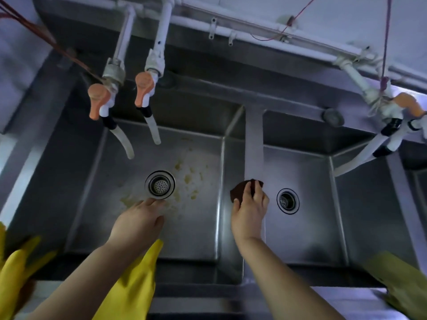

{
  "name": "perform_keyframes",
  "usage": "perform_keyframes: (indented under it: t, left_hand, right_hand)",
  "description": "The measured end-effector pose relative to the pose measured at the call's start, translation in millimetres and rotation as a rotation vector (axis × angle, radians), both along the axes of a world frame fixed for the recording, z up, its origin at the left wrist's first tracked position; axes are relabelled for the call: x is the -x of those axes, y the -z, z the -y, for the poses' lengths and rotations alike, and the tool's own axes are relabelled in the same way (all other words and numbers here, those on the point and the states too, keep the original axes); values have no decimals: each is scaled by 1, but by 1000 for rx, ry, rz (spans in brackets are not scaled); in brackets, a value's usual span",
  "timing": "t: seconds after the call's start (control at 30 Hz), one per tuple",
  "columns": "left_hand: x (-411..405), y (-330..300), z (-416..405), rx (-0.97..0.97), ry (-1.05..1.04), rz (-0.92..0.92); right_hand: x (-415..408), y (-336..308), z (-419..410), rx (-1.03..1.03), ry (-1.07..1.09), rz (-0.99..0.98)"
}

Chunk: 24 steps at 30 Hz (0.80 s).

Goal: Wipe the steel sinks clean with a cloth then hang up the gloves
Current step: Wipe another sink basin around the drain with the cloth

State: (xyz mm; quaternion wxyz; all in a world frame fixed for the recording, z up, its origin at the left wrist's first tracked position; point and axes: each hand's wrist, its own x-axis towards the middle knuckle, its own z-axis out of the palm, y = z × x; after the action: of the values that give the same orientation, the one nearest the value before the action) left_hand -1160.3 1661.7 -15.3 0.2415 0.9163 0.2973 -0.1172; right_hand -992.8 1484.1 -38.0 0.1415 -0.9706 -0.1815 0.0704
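Overhead, the head camera looks down on two steel sinks set side by side, split by a narrow steel divider (254,144). The right hand (250,210) grips a dark brown cloth (240,189), its fingers curled over the top of the cloth and pressing it against the near end of the divider, at the inner wall of the right sink (307,227). The left hand (138,219) reaches into the left sink (92,192) with fingers straight and relaxed, holding nothing; its fingertips lie just at the near edge of the left drain strainer (160,184). Whether they touch the sink floor cannot be told. Yellowish residue (188,176) is smeared over the floor of the left sink, beside and in front of that strainer. The right sink has its own round drain (288,201), near the cloth hand but apart from it.

One yellow glove (132,280) is draped over the front rim of the left sink, beneath the left forearm. Another yellow glove (18,269) lies at the lower left corner, and a duller yellow glove (397,280) lies on the front rim at the lower right. Two white taps with orange handles (98,100) hang above the left sink, each with a short hose (154,132) at its spout. A further tap with an orange handle (406,103) sits over the right sink's far corner. White pipes (254,31) run along the back wall.
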Motion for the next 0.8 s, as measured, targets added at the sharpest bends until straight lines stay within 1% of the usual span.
perform_keyframes:
  t: [0.1,0.17,0.23,0.3,0.4,0.5,0.57,0.67,0.8]
  left_hand:
    - [-5,10,-8,35,35,-17]
    - [-10,23,-14,46,83,-46]
    - [-15,37,-22,55,136,-79]
    - [-20,52,-30,79,166,-106]
    - [-29,79,-43,103,204,-149]
    - [-39,110,-55,100,239,-219]
    - [-44,131,-62,39,276,-262]
    - [-51,162,-72,-77,348,-308]
    - [-60,194,-87,-161,381,-366]
  right_hand:
    - [1,4,-13,-7,-47,54]
    - [7,12,-25,-30,-176,96]
    - [13,28,-41,0,-286,104]
    - [19,52,-54,46,-266,12]
    - [23,100,-59,119,-158,-131]
    - [34,150,-50,289,-107,-343]
    - [46,178,-43,378,-130,-437]
    - [49,208,-45,370,-112,-387]
    - [15,229,-76,331,-80,-207]
